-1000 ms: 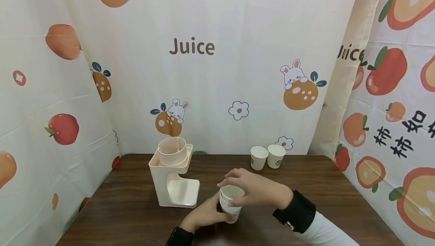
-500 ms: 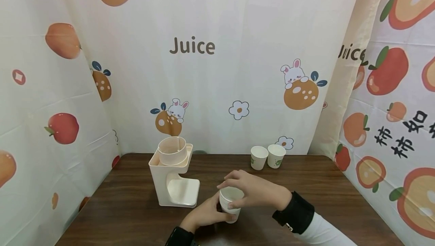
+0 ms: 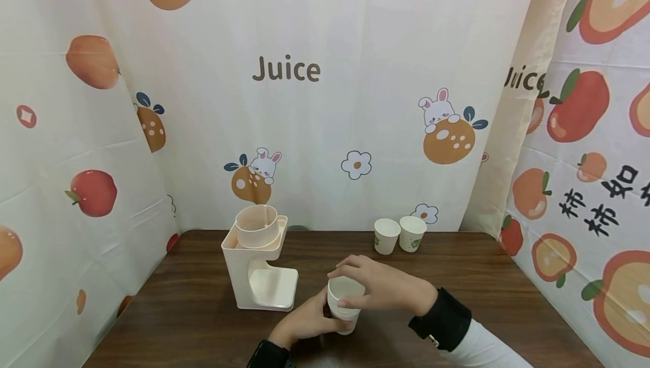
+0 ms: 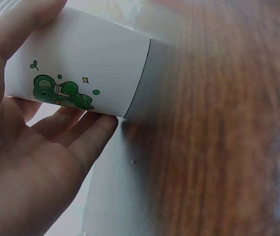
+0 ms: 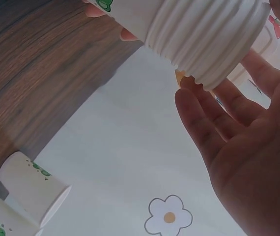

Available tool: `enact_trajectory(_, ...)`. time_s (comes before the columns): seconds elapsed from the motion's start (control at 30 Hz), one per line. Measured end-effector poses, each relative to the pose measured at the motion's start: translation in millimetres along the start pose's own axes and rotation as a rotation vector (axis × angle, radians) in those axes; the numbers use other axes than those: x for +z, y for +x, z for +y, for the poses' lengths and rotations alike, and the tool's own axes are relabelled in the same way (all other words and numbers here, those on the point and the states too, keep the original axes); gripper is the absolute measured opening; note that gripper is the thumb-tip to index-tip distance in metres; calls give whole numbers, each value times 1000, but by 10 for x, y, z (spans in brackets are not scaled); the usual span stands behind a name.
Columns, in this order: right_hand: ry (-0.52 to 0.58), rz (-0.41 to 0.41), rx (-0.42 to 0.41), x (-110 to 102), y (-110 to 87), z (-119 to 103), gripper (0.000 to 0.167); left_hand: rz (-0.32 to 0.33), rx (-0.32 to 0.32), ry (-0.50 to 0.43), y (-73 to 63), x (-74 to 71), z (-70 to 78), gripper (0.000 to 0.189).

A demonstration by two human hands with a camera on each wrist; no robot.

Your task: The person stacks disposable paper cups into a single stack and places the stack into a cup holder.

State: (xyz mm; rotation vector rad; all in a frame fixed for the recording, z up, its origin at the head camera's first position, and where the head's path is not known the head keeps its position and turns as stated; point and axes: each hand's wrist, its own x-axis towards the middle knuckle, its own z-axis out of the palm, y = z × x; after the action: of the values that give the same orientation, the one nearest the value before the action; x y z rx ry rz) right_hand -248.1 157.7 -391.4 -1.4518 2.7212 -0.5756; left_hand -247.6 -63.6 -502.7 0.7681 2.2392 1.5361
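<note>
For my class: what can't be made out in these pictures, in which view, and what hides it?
Inside floor of the cream cylinder: head view, hidden by its front wall.
Single rims of the cup stack: head view, too small, partly behind the right hand.
Tips of some of its fingers: right wrist view, hidden behind the cup stack.
Left arm beyond the black band: head view, cut off by the bottom edge.

I'm seeing a cream appliance [image 3: 246, 272] standing on the table [image 3: 188, 306], two paper cups [image 3: 387, 239] sitting side by side, fruit-printed cloth [image 3: 315, 119] hanging behind.
</note>
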Motion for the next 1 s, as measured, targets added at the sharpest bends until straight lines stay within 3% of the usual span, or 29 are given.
enact_trajectory(0.3,-26,29,45,-47,-79,62,48,-1,17,-28,-3,-2,15,83)
enact_trajectory(0.53,-32,64,63,-94,-194,142,44,15,4,12,-6,8,15,84)
enact_trajectory(1.0,-4,92,216,-161,-370,351,45,24,9,17,0,13,13,82)
